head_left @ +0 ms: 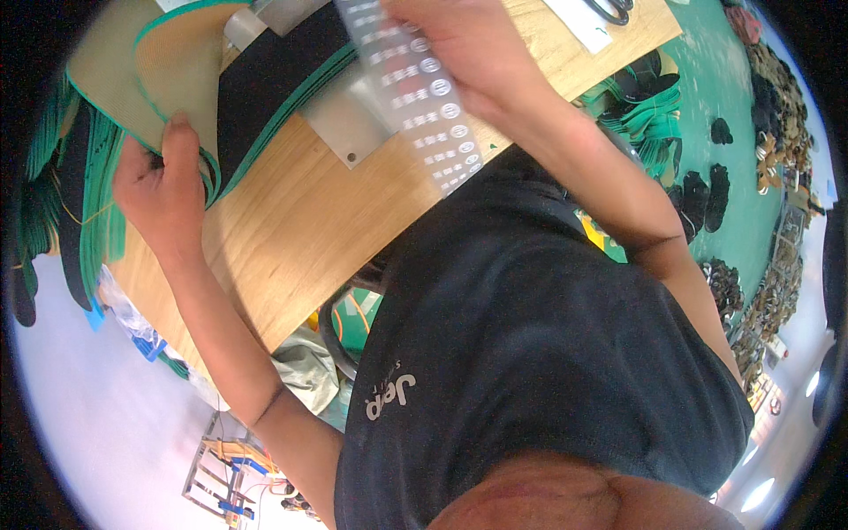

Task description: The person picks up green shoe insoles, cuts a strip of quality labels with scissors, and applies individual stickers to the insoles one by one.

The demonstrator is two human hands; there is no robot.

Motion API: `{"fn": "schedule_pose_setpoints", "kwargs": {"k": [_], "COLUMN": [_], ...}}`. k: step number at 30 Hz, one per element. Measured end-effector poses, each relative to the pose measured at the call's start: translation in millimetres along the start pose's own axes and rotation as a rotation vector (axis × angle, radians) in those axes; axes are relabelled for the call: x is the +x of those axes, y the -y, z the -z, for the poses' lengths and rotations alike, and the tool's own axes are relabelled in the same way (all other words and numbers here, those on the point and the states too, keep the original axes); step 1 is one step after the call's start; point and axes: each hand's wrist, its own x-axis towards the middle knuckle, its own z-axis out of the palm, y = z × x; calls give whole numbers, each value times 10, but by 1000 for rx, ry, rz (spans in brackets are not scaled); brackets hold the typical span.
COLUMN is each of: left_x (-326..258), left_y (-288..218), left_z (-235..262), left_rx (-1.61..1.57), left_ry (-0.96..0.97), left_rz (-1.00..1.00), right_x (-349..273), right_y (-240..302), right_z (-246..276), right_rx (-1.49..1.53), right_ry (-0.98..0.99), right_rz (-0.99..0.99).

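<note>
My left hand (pixel 163 185) is closed on the edge of a beige insole (pixel 181 66) with a green rim, thumb on top and fingers curled beneath. Beside it a stack of black insoles (pixel 265 79) with green edges curves across the table. A clear plastic strip (pixel 424 110) printed with rows of white marks hangs over the table's near side. My right hand (pixel 464 57) grips this strip near the top edge of the picture; its fingertips are partly cut off and blurred. Under the strip's left edge lies a flat metal plate (pixel 349 124) with a small hole.
The wooden table (pixel 283 238) runs diagonally, its near edge close to my body. More green-edged insoles (pixel 97 194) hang over its left end. Another insole pile (pixel 649 106) stands past the right side. Black insole shapes (pixel 707 194) lie on the green floor (pixel 729 238). A metal machine part (pixel 274 13) stands behind the stack.
</note>
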Motion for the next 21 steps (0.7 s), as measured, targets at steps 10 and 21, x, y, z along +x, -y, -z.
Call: {"fn": "schedule_pose_setpoints", "kwargs": {"k": [10,21], "left_x": [-43,-31], "left_y": [-9,-35], "left_z": [-14,-49], "left_rx": [14,27], "left_ry": [-8,-23], "left_rz": [-28,-39], "right_x": [-61,-29], "right_y": [45,52], "right_z": [-102,-113], "right_rx": [-263,-275], "right_ry": [51,61], "right_rz": [49,-46]}}
